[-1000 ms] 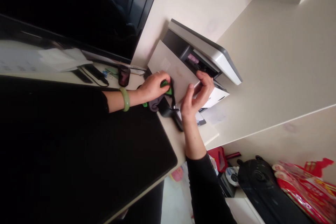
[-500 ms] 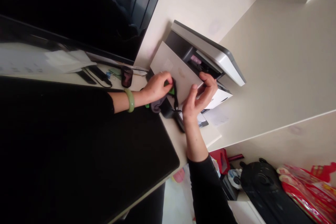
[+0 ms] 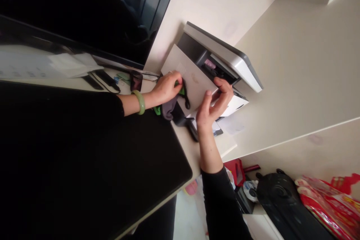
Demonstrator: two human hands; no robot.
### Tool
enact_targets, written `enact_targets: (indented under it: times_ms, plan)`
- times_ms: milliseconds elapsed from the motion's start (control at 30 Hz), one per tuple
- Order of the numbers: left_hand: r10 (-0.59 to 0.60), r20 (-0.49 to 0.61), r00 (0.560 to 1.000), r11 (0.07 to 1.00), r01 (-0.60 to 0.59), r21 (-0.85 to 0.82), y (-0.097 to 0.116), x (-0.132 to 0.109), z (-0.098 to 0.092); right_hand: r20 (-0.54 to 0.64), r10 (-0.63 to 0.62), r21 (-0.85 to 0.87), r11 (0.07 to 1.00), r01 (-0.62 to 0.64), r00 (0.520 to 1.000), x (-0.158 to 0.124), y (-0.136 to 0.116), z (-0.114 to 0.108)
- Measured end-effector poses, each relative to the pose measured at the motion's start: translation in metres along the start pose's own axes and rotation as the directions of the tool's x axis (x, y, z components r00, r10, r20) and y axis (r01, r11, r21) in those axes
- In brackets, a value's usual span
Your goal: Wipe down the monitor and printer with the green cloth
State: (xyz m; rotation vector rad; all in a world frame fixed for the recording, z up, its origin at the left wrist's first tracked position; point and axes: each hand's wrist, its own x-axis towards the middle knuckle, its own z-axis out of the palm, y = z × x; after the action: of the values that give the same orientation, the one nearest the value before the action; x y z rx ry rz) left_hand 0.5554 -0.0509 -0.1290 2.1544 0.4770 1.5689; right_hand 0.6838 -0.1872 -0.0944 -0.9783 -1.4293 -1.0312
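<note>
From my remote feed, the printer is the landmark, sitting with its lid raised and its dark inner bay showing. Directly in front of that open bay, a pale grey flat panel is held up at a tilt, not resting on the printer's body as far as I can tell.

The left hand is on the panel's near face, fingers curled and pressed together over a small green piece, which shows only in part between them. I cannot tell if it is pinched firmly or just covered. A thin black cord runs down from the green piece across the panel. A jade bangle sits on that wrist.

The right hand is nearer the printer, its fingers parted around the panel's edge, with the thumb on one face and the other fingers behind, pinching it.

Just below the panel, on the side away from the printer, lies a crumpled grey cloth. Beyond the left hand, further from the printer, stands a dark cup. A black desk mat stretches away from the printer on the left of my view, and a black monitor stands past the cup.
</note>
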Motion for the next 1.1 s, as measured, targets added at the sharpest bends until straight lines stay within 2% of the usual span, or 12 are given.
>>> enact_targets:
  times_ms: [133,300,433,633,933,1100]
  plan:
    - [-0.026,-0.027,0.999,0.997,0.024,-0.073,-0.008,0.000,0.000,0.005,-0.044,-0.002,0.999,0.044,0.999,0.000,0.001,0.000]
    - [-0.036,-0.006,0.999,0.990,0.035,-0.133,-0.009,-0.008,-0.001,0.001,-0.049,-0.013,0.999,0.049,0.999,0.000,0.002,-0.001]
    - [-0.005,-0.030,1.000,0.991,0.001,-0.132,-0.008,-0.013,0.001,0.017,-0.050,-0.015,0.999,0.050,0.999,0.001,0.002,-0.002]
    - [0.076,0.001,0.997,0.971,-0.074,-0.229,-0.005,-0.017,0.002,0.010,-0.058,0.004,0.998,0.058,0.998,0.000,0.002,-0.002]
    - [0.179,0.009,0.984,0.973,-0.175,-0.149,0.008,-0.022,-0.001,0.019,-0.042,0.015,0.999,0.041,0.999,0.000,0.002,-0.002]
    - [0.090,0.016,0.996,0.992,-0.088,-0.089,0.010,-0.014,0.000,-0.004,-0.030,0.022,0.999,0.030,1.000,0.000,0.000,0.000]
